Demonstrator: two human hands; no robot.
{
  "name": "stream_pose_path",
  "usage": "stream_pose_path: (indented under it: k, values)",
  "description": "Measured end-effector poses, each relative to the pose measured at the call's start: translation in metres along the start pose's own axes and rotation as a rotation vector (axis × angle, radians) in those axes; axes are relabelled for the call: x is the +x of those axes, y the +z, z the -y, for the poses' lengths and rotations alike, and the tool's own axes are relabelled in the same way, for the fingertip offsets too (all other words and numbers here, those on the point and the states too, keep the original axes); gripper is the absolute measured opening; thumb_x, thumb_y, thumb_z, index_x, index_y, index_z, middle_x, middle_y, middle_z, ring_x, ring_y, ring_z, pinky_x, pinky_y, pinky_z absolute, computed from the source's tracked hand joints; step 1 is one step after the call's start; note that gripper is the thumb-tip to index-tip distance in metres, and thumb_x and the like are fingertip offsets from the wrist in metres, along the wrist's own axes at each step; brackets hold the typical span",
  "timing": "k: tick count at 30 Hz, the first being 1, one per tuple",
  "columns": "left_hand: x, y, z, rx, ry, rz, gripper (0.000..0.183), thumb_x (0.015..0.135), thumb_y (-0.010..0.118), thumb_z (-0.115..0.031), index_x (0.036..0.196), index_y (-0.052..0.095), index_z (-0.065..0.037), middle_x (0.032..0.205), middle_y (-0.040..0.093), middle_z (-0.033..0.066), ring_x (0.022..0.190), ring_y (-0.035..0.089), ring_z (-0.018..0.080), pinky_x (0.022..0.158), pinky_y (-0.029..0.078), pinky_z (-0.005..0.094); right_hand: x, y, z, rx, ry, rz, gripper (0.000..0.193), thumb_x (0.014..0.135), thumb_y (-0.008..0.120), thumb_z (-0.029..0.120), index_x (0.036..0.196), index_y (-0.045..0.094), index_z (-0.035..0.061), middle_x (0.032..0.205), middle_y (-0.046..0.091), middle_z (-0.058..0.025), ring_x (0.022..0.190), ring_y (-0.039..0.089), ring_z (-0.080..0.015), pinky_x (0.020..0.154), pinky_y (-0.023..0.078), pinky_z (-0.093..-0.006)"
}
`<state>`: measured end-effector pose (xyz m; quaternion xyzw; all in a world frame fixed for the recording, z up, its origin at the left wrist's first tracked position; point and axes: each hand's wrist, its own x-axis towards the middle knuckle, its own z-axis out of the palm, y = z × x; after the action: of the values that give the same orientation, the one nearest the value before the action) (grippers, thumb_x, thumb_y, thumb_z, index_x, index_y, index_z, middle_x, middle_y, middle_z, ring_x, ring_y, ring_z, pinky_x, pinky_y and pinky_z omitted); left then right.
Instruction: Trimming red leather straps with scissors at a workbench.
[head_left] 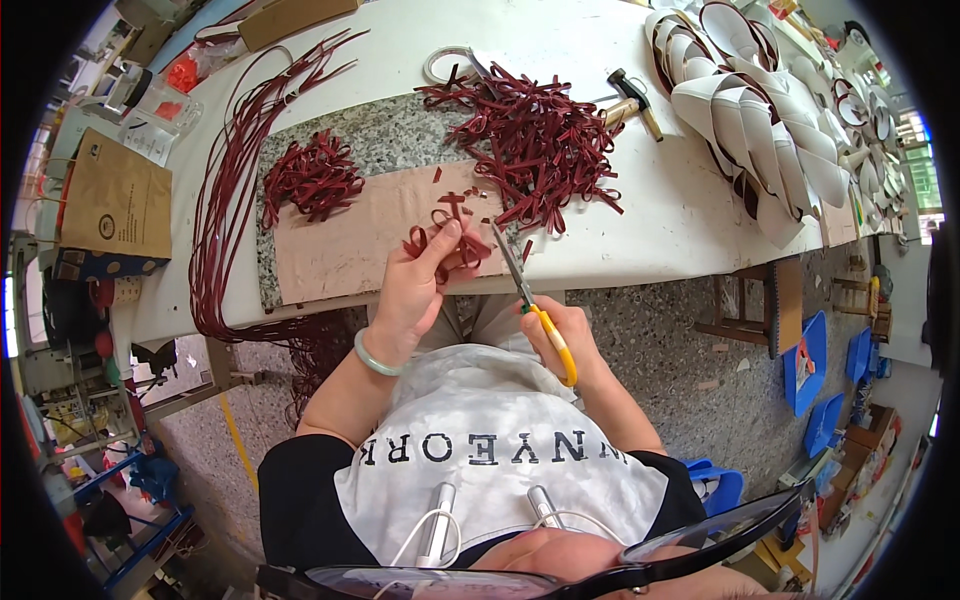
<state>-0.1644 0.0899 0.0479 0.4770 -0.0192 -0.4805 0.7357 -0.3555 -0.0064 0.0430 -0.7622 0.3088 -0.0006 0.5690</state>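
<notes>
My left hand [408, 290] pinches several dark red looped strips [470, 256] between thumb and fingers, over the near edge of a pale pink board [335, 245]. In my right hand [572, 328] is a pair of scissors [553, 340] with yellow handles. Their blades point up and away, just right of the strips and apart from them. Small dark red offcuts [437, 174] lie on the board. Beyond the scissors lies a large heap of short dark red strips [550, 150]. A smaller heap of such strips [315, 178] lies to the left.
Under the board is a speckled stone slab [385, 125] on the white table [660, 225]. Long dark red cords [225, 195] hang over the left edge. A hammer [625, 108], a tape roll [447, 65] and stacked white curved pieces [745, 110] lie farther back. A brown paper bag [118, 195] stands left.
</notes>
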Motion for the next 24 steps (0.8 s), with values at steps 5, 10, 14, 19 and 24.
stream_pose_path:
  k: [5, 10, 14, 19, 24]
  values:
    - [-0.005, -0.004, -0.006, 0.347, -0.051, 0.124, 0.02, 0.091, 0.062, -0.02, 0.094, 0.067, -0.001, 0.083, 0.067, 0.0034, 0.073, 0.063, 0.0081, 0.063, 0.051, 0.023, 0.006, -0.001, -0.004, -0.178, -0.056, -0.004, 0.055, 0.092, 0.048, 0.05, 0.119, 0.053, 0.0031, 0.077, 0.065, -0.0156, 0.076, 0.064, -0.0362, 0.069, 0.05, -0.0393]
    - [-0.009, -0.01, 0.001, 0.478, -0.023, 0.223, 0.018, 0.092, 0.059, -0.015, 0.091, 0.066, 0.001, 0.08, 0.067, 0.0043, 0.07, 0.06, 0.0082, 0.064, 0.048, 0.0224, 0.008, 0.0, 0.0, -0.246, -0.059, 0.047, 0.061, 0.091, 0.045, 0.054, 0.12, 0.051, 0.0006, 0.083, 0.065, -0.0201, 0.083, 0.062, -0.0415, 0.073, 0.05, -0.0436]
    - [-0.011, -0.007, 0.001, 0.468, -0.048, 0.219, 0.018, 0.091, 0.06, -0.015, 0.09, 0.066, 0.002, 0.08, 0.067, 0.0046, 0.07, 0.061, 0.0089, 0.065, 0.048, 0.0229, 0.006, 0.001, 0.0, -0.218, -0.045, 0.033, 0.062, 0.092, 0.044, 0.055, 0.12, 0.052, 0.0004, 0.083, 0.065, -0.0198, 0.083, 0.063, -0.0407, 0.074, 0.05, -0.0427]
    - [-0.01, -0.009, 0.004, 0.46, -0.041, 0.233, 0.019, 0.091, 0.061, -0.017, 0.091, 0.066, 0.002, 0.08, 0.067, 0.0041, 0.069, 0.061, 0.0082, 0.064, 0.048, 0.0221, 0.005, 0.001, 0.0, -0.187, -0.036, 0.039, 0.065, 0.092, 0.042, 0.057, 0.121, 0.052, 0.0004, 0.084, 0.065, -0.0203, 0.085, 0.062, -0.0413, 0.075, 0.05, -0.043]
    - [-0.003, -0.007, 0.004, 0.519, -0.021, 0.276, 0.021, 0.091, 0.061, -0.019, 0.093, 0.066, 0.001, 0.08, 0.067, 0.0034, 0.069, 0.061, 0.0073, 0.062, 0.049, 0.022, 0.003, -0.001, 0.0, 0.045, -0.043, -0.034, 0.047, 0.095, 0.049, 0.044, 0.103, 0.06, -0.0003, 0.064, 0.06, -0.0096, 0.057, 0.06, -0.0222, 0.058, 0.048, -0.0306]
